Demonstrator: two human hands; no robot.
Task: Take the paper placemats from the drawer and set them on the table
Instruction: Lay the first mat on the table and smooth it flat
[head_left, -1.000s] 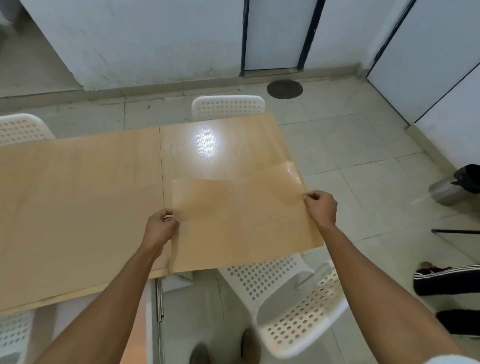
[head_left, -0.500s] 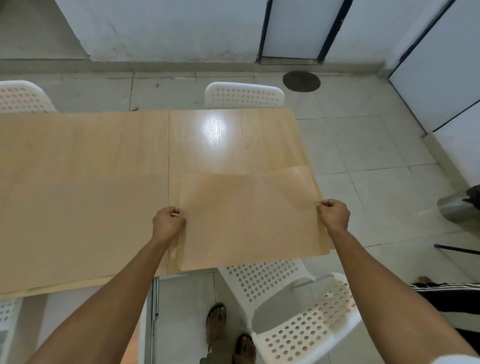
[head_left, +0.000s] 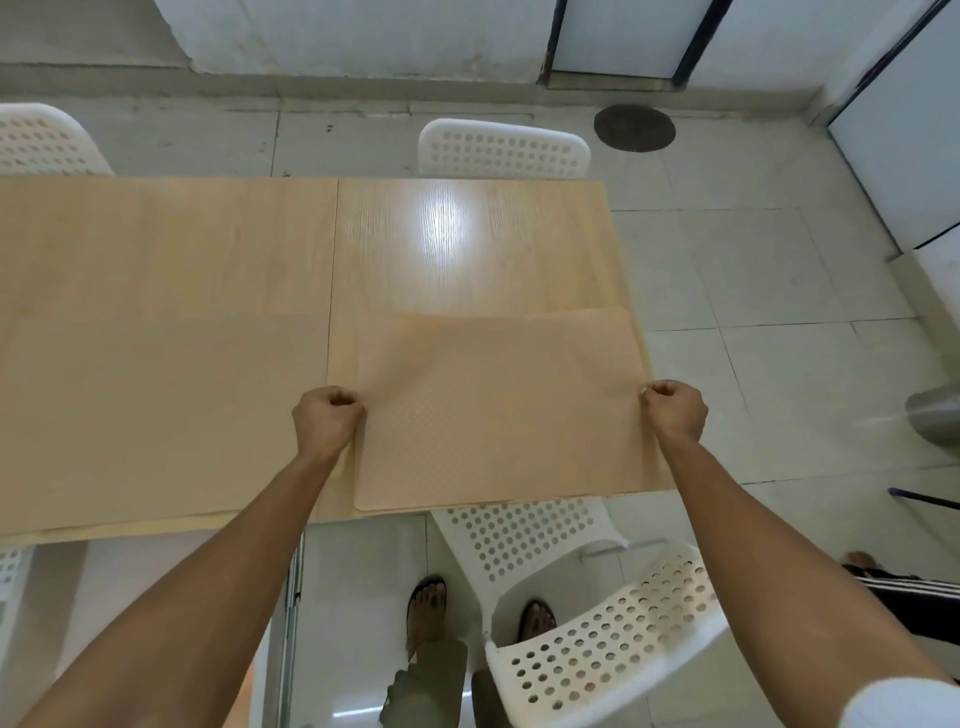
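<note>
A tan paper placemat (head_left: 498, 410) lies flat on the right half of the light wooden table (head_left: 457, 249), near the front edge. My left hand (head_left: 327, 421) pinches its left edge and my right hand (head_left: 675, 410) pinches its right edge. Another placemat (head_left: 156, 410) of the same colour lies on the left half of the table. No drawer is in view.
A white perforated chair (head_left: 608, 629) stands just in front of the table by my feet. Another white chair (head_left: 504, 148) is at the far side, and a third (head_left: 41, 137) at the far left. A metal bin (head_left: 935, 415) is on the floor at right.
Both hands have lowered the placemat from a tilted, lifted position down flat onto the table's right half. The view has shifted closer over the table.
</note>
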